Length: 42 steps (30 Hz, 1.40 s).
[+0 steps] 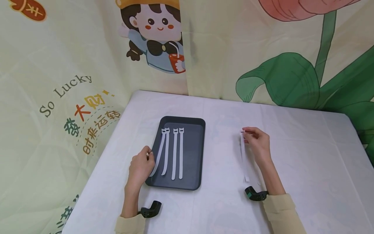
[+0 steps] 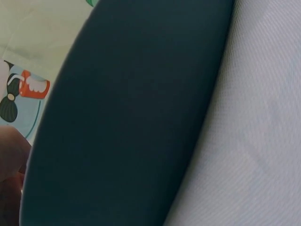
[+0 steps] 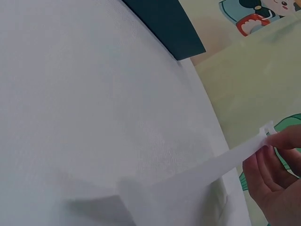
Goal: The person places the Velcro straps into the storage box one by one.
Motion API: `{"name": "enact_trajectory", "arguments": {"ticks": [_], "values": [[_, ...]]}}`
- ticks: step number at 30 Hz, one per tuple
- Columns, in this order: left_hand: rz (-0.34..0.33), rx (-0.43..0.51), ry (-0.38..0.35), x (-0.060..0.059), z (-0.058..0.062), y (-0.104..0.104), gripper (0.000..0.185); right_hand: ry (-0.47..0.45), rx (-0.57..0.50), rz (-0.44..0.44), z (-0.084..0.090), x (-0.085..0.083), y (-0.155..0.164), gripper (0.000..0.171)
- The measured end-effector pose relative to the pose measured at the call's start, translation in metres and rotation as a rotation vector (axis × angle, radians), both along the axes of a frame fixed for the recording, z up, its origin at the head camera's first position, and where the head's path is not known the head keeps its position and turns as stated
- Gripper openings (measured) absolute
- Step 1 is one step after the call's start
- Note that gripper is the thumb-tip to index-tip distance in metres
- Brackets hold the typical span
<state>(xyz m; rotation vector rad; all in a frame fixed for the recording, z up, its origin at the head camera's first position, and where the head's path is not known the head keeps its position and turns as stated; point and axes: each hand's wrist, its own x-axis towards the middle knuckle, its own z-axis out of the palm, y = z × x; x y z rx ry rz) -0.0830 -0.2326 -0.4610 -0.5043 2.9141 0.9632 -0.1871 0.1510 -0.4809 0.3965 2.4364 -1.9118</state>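
Several white hook-and-loop cable ties (image 1: 174,156) with slotted heads lie lengthwise in a dark grey tray (image 1: 193,156). My left hand (image 1: 142,165) holds the tray's left rim with curled fingers, close to the leftmost tie. In the left wrist view the tray's side wall (image 2: 127,108) fills the middle, and only part of the hand (image 2: 11,162) shows. To the right of the tray, my right hand (image 1: 258,143) pinches another white cable tie (image 3: 207,172) by its slotted head. That tie's strap hangs down toward the tabletop.
A white cloth (image 1: 222,201) covers the table. Behind it hangs a printed curtain (image 1: 210,58) with a cartoon figure and a large flower. Each wrist wears a black camera (image 1: 255,194). A faint pale tip (image 1: 259,183) shows beside the right wrist; its kind is unclear.
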Motion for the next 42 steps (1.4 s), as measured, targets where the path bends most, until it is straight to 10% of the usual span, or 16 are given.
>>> {"name": "enact_trajectory", "arguments": {"ticks": [42], "values": [[-0.005, 0.005, 0.008, 0.001, 0.000, -0.001, 0.015, 0.064, -0.129, 0.129, 0.028, -0.006, -0.045, 0.027]]}}
